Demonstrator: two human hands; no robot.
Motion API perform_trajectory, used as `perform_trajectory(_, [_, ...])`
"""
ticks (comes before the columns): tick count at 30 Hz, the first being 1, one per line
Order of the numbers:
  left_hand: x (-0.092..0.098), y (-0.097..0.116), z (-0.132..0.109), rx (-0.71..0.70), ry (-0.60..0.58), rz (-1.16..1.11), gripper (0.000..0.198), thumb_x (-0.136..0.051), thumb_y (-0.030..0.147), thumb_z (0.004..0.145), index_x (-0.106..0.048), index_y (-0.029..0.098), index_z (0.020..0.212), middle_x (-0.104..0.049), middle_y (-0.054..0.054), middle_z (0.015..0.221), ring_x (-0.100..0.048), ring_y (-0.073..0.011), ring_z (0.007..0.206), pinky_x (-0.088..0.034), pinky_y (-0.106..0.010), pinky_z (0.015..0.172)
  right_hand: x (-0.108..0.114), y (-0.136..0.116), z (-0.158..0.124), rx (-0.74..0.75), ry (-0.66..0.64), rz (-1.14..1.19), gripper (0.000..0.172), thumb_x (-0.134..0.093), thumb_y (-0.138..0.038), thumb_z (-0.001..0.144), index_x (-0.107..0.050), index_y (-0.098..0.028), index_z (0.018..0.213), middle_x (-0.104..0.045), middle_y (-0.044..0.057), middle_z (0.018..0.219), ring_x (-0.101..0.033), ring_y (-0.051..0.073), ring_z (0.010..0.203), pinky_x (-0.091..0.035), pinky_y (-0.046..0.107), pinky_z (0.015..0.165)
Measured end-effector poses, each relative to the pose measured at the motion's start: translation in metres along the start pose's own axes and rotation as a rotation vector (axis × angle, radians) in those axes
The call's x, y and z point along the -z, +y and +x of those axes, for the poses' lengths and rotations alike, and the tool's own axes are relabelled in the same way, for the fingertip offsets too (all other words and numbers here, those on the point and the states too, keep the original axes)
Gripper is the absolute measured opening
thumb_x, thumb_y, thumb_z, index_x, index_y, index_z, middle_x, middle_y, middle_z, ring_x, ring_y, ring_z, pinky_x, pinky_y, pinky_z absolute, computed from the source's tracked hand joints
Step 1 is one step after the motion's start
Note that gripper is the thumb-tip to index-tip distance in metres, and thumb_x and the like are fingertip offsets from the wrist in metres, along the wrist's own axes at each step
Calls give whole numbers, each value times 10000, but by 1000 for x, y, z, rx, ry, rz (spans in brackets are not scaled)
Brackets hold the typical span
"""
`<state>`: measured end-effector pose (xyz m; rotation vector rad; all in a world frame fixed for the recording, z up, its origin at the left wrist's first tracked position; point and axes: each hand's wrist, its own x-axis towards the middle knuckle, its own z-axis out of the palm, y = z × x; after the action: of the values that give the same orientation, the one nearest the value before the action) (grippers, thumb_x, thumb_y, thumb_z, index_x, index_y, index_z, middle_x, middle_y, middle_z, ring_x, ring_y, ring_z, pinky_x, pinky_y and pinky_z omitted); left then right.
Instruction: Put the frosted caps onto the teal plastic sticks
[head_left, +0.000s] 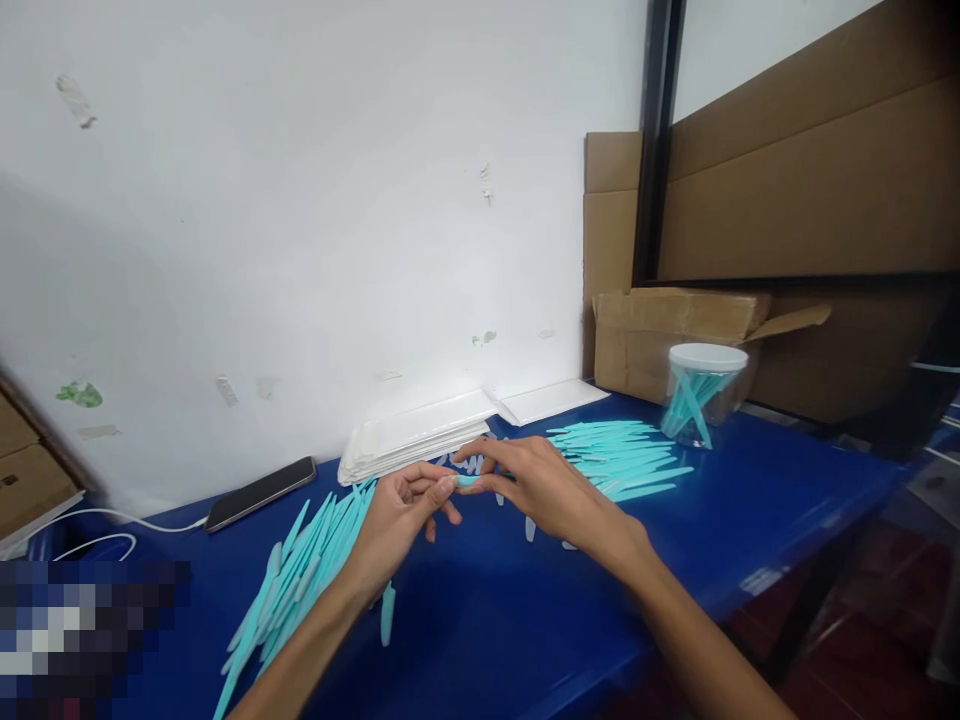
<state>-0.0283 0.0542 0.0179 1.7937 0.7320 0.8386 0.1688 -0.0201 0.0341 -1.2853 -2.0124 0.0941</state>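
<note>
Between my two hands is a slim turquoise eyebrow razor (pixel 466 481), mostly hidden by the fingers. My left hand (pixel 405 508) pinches one end with thumb and forefinger. At the other end, the thumb and fingers of my right hand (pixel 534 485) are closed on it. A heap of turquoise razors (pixel 315 560) lies beside my left forearm, with a single turquoise piece (pixel 388 612) apart from it. Behind my right hand is a second pile of razors (pixel 622 455). Small pale pieces, perhaps blade caps (pixel 530 527), are scattered under my hands.
White flat packets (pixel 420 435) are stacked against the wall. A phone (pixel 261 494) with a white cable lies at left. At the right, a clear lidded jar (pixel 705 395) holds more razors before a cardboard box (pixel 637 345). The blue table (pixel 510 640) has its edge at right.
</note>
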Motion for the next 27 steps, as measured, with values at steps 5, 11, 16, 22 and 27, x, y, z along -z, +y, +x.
perform_trajectory(5, [-3, -4, -1, -22, -109, 160, 432, -614, 567, 864, -672, 145, 934, -676, -48, 674, -595, -158, 545, -430, -235, 452, 0, -4, -1, -27, -125, 18, 254, -617, -339, 966, -620, -320, 1220, -754, -33, 891, -669, 157, 763, -396, 238, 650])
perform_trajectory(11, [-3, -7, -3, -123, -71, 495, 285, -515, 407, 950, -731, 225, 989, -739, -41, 885, -649, -201, 732, -447, -283, 599, 28, 26, -11, -107, -85, -11, 304, -467, -437, 1021, -670, -297, 1199, -734, 10, 1142, -679, 199, 984, -472, 285, 810])
perform_trajectory(16, [2, -13, -2, -169, 31, 716, 244, -473, 349, 956, -691, 244, 987, -732, -37, 946, -667, -243, 842, -445, -330, 711, 58, 113, -41, -368, 2, -333, 378, -387, -360, 1016, -685, -213, 1196, -708, 99, 1214, -637, 279, 1135, -459, 399, 982])
perform_trajectory(22, [6, -18, 0, -153, 71, 902, 194, -455, 321, 957, -623, 235, 911, -720, -39, 906, -670, -249, 855, -419, -333, 701, 69, 171, -70, -480, -20, -372, 396, -471, -302, 940, -662, -190, 1269, -685, 131, 1265, -627, 324, 1175, -467, 456, 1004])
perform_trajectory(27, [9, -21, -1, -138, 28, 1021, 136, -512, 294, 913, -610, 232, 843, -693, -51, 865, -641, -267, 842, -386, -327, 662, 68, 174, -71, -514, -59, -343, 314, -574, -290, 880, -709, -211, 1152, -736, 96, 1145, -673, 294, 1067, -503, 375, 906])
